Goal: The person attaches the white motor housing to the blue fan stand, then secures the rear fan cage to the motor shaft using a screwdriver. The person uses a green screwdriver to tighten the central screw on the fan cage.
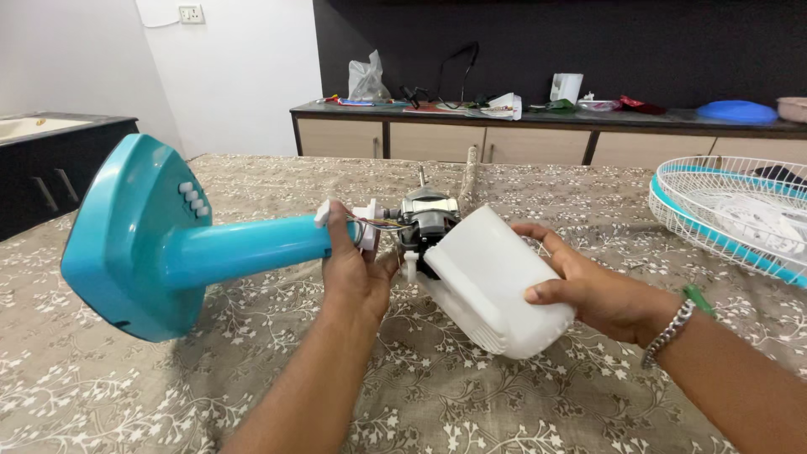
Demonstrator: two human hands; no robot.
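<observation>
A: What are the hands doing?
B: The left hand (353, 265) is wrapped around the neck of the teal fan stand (168, 244); the right hand (588, 286) cups the white motor cover (487, 282) behind the motor (427, 217), both lifted above the tabletop (471, 403)

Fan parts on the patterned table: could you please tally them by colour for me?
Turquoise: 1, the base and stand, gripped at its top by the left hand.
White: 1, the motor cover, held by the right hand.
Grey metal: 1, the motor.
White with turquoise rim: 1, the grille.
Total: 4
</observation>
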